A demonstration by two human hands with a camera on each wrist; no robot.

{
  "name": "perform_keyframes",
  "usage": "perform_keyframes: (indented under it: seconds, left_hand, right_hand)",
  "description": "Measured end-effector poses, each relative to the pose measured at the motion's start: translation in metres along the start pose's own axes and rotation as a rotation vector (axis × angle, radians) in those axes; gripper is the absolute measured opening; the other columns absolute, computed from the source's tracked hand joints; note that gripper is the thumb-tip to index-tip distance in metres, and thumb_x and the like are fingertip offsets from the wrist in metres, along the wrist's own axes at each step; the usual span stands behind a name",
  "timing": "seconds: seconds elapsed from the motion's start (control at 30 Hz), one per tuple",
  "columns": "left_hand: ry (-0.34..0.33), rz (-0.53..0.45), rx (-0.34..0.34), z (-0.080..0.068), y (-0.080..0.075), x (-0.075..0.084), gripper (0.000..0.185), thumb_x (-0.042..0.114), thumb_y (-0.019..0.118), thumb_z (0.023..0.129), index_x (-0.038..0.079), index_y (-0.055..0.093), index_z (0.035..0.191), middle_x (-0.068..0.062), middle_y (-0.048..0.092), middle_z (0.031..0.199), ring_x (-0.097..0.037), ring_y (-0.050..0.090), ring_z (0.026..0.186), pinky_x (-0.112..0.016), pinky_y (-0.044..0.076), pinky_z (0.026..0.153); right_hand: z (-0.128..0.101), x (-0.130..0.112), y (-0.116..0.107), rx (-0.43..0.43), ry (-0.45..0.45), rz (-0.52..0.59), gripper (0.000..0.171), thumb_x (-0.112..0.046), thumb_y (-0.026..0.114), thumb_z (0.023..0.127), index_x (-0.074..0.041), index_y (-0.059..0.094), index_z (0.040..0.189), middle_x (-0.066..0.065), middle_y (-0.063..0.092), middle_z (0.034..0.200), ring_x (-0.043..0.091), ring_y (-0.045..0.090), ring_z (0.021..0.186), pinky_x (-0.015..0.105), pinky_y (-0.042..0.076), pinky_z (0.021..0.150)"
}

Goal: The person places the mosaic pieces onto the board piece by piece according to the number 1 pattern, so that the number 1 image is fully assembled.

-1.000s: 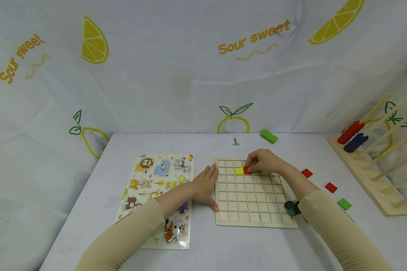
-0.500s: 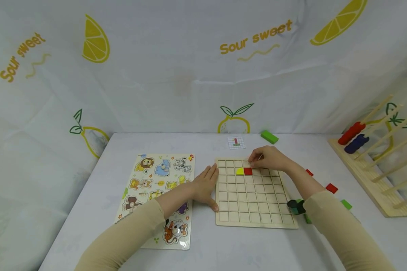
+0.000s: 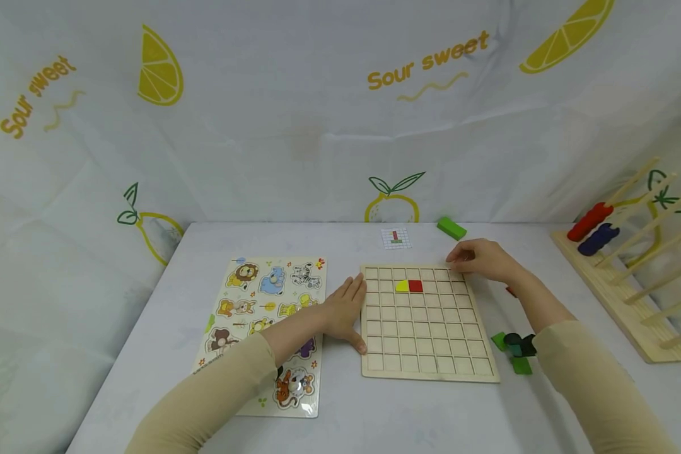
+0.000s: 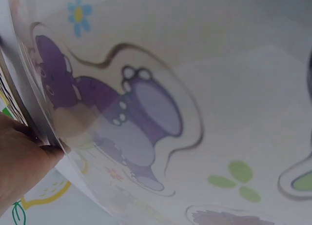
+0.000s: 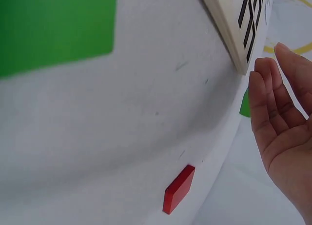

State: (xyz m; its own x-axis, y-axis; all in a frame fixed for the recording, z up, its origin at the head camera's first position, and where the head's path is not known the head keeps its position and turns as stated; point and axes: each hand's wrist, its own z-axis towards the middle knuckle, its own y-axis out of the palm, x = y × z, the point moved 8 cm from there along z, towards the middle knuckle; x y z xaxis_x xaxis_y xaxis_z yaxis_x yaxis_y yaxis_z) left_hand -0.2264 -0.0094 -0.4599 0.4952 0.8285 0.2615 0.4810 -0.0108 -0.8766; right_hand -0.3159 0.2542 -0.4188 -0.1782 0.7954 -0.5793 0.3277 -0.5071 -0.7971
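Observation:
My left hand (image 3: 343, 313) lies against the left edge of the wooden grid board (image 3: 429, 377), its fingers extended. A yellow tile (image 3: 402, 286) with a slanted side and a red square tile (image 3: 415, 286) sit side by side in the board's second row. Over the board's far right corner is my right hand (image 3: 482, 258). In the right wrist view nothing is between the thumb and the loosely bent fingers (image 5: 257, 91). Beyond the board lie a small printed pattern card (image 3: 396, 238) and a green block (image 3: 451, 228).
An animal picture puzzle (image 3: 267, 401) lies left of the board. Green tiles (image 3: 521, 366) rest by its right edge. A red tile (image 5: 179, 188) lies beneath the right forearm. At the far right stands a wooden peg rack (image 3: 647, 328) with red and blue pieces.
My right hand has let go of the red tile and moved right, to the board's far right corner. The left hand has stayed in place.

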Motion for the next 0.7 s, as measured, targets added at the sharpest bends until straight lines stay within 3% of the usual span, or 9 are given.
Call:
perform_keyframes:
  seconds: [0.37, 0.7]
  left_hand:
    - [0.004, 0.010, 0.002, 0.002, 0.000, 0.001, 0.134, 0.060, 0.080, 0.069, -0.001, 0.000, 0.158, -0.017, -0.010, 0.168, -0.033, -0.004, 0.157, -0.039, 0.008, 0.130]
    - [-0.019, -0.031, -0.010, -0.001, -0.002, 0.001, 0.133, 0.058, 0.082, 0.070, 0.003, 0.000, 0.159, -0.013, -0.011, 0.168, -0.032, -0.005, 0.158, -0.048, 0.006, 0.129]
  right_hand:
    - [-0.024, 0.049, -0.021, 0.014, 0.090, -0.069, 0.026, -0.024, 0.068, 0.091, -0.005, 0.071, 0.110, 0.009, 0.071, 0.102, 0.016, 0.058, 0.090, 0.025, 0.048, 0.072]
    - [-0.044, 0.071, -0.028, -0.013, 0.149, -0.071, 0.035, -0.026, 0.070, 0.090, 0.000, 0.067, 0.113, 0.015, 0.071, 0.104, 0.018, 0.061, 0.088, 0.025, 0.049, 0.070]
